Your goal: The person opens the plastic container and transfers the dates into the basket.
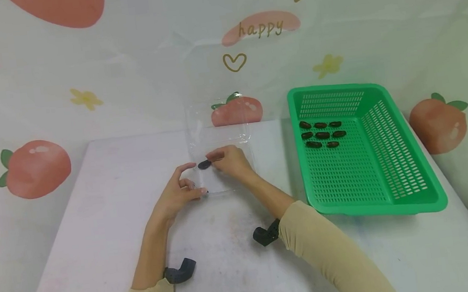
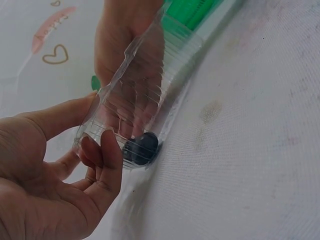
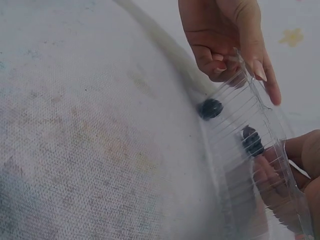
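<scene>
A clear plastic clamshell box (image 1: pixel 231 177) stands on the table with its lid (image 1: pixel 216 119) raised behind it. My left hand (image 1: pixel 177 195) pinches the box's left rim, thumb at the front corner. Inside the box, my right hand (image 1: pixel 230 162) holds a dark, wrinkled date (image 1: pixel 204 164) at its fingertips. A second dark date (image 3: pixel 210 108) lies low in the box near the left hand, as the right wrist view shows through the ribbed wall. From the left wrist, a dark date (image 2: pixel 142 148) shows through plastic, partly covered by the left fingers.
A green plastic basket (image 1: pixel 373 209) sits to the right, with several dates (image 1: pixel 322 135) in rows toward its back left. The white table (image 1: pixel 105 194) meets a printed cloth backdrop (image 1: pixel 157 77) behind the box. Black curved fittings (image 1: pixel 183 271) sit at both wrists.
</scene>
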{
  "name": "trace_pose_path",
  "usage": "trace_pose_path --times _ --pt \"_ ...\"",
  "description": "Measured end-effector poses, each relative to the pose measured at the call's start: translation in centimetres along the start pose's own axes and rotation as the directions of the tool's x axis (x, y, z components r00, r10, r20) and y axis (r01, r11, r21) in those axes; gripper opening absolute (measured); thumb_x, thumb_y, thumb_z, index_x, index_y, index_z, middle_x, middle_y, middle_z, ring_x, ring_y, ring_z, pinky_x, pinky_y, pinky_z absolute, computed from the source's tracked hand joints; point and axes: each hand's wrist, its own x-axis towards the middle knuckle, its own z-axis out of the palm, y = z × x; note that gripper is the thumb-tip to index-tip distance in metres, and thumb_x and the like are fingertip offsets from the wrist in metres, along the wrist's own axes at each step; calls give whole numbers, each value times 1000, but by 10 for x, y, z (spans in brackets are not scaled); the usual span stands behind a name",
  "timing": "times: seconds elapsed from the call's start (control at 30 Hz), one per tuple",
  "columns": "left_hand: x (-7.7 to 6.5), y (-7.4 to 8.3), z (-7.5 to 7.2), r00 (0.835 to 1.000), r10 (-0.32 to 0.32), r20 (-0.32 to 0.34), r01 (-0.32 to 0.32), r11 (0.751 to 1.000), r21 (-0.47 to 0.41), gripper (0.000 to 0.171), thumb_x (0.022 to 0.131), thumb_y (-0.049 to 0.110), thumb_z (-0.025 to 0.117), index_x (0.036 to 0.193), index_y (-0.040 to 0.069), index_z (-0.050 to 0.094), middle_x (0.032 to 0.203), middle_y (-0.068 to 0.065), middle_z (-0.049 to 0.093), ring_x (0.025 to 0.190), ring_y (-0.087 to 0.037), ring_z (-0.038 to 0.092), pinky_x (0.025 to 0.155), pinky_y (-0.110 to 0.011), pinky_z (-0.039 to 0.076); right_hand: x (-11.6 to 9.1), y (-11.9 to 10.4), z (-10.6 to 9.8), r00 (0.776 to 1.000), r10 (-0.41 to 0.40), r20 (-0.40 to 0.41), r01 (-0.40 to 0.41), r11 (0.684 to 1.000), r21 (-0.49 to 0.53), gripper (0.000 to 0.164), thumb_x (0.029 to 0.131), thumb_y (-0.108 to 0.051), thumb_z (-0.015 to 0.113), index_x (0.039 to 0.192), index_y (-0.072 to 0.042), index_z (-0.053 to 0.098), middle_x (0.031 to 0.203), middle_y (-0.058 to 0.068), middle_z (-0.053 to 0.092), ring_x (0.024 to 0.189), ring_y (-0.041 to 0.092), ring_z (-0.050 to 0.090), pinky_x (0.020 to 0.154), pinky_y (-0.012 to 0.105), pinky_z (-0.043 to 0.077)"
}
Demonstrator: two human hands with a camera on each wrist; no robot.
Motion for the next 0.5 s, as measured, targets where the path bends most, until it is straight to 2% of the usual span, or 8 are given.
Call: trace_pose_path --times 0.13,0.33,0.5 --pt "0 1 1 1000 -5 -1 5 1000 -3 83 84 3 78 151 18 32 80 -1 43 75 -17 59 79 -31 57 1 2 1 1000 -7 -7 7 1000 -13 25 88 0 68 110 -7 76 105 5 75 96 15 70 75 23 55" --pt "1 1 1 1000 -11 -4 11 1000 -7 83 84 2 78 152 17 32 80 -2 43 75 -17 59 79 -30 57 0 2 1 999 -40 -19 40 999 -25 27 87 2 66 110 -6 76 105 5 74 101 16 69 81 24 55" --pt "2 1 1 1000 -13 -6 13 1000 -12 82 84 2 78 151 16 32 80 -2 43 75 -18 59 79 -31 57 2 2 2 998 -61 -10 61 998 -28 28 85 3 67 110 -5 76 106 7 74 99 16 70 77 23 56"
